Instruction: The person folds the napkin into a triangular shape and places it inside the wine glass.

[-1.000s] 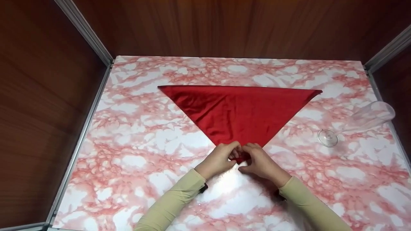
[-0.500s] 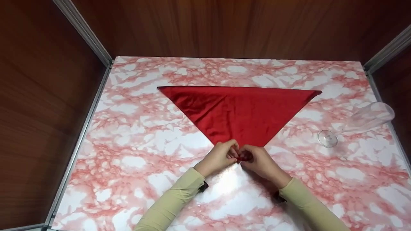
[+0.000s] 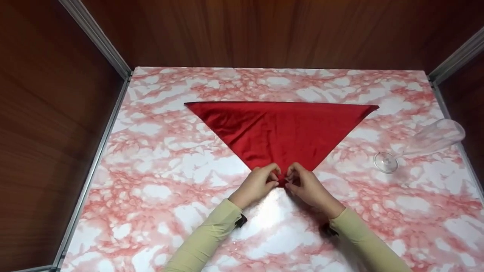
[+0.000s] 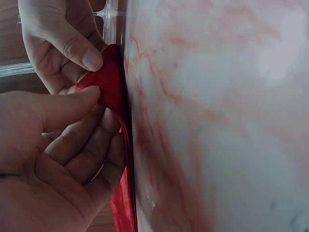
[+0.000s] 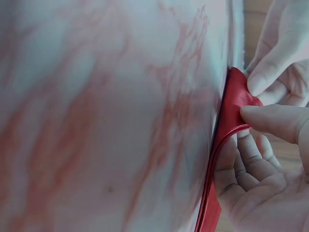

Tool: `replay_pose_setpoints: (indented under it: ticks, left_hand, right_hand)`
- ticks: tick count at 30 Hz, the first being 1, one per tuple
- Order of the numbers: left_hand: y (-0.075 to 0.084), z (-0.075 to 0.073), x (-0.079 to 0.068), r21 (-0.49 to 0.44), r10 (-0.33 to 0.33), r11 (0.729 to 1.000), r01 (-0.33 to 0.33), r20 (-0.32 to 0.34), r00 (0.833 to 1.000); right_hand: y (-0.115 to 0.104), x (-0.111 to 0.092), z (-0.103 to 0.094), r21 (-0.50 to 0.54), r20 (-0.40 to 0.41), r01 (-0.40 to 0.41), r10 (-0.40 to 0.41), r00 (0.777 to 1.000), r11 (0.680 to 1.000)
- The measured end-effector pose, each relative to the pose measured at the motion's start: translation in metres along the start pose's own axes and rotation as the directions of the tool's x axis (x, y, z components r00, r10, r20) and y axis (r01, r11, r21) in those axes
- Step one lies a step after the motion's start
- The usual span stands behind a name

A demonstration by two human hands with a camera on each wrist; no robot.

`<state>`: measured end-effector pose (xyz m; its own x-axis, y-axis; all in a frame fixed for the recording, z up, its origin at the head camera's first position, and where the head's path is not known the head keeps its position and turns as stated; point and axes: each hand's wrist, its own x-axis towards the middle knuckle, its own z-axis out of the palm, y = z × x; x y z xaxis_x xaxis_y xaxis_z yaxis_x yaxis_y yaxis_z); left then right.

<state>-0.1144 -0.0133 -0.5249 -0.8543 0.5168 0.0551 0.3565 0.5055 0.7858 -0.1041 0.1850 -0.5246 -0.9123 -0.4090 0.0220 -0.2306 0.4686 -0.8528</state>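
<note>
A red satin cloth, folded into a triangle, lies flat with its long edge at the far side and its point toward the person. My left hand pinches the left side of that near point between thumb and fingers. On the other side, my right hand pinches it as well. Both wrist views show the tip folded up; in the left wrist view the thumbs press on the red tip, fingers behind it. Layered hemmed edges of the cloth show in the right wrist view.
A clear stemmed glass lies on its side at the right, its round foot toward the cloth. Dark wood panels with metal edge strips border the red-and-white marbled table at the back and sides.
Both hands have worked at the near point: the fingers closed in on it, the tip was turned up, and the right hand shifted slightly. The rest of the cloth and the glass stayed put.
</note>
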Motion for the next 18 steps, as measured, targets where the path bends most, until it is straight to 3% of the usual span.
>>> replay_pose_setpoints:
  ticks: [11, 18]
  left_hand:
    - [-0.001, 0.0041, 0.0063, -0.076, -0.053, 0.996, 0.048, -0.063, 0.997]
    - [-0.0002, 0.0049, 0.0082, -0.097, -0.01, 0.995, 0.001, -0.095, 0.995]
  right_hand:
    - [-0.0002, -0.0033, 0.0002, 0.044, 0.02, 0.008, -0.009, 1.0, 0.999]
    - [-0.002, -0.0007, -0.0016, 0.048, 0.021, -0.044, 0.043, 0.999, 0.998]
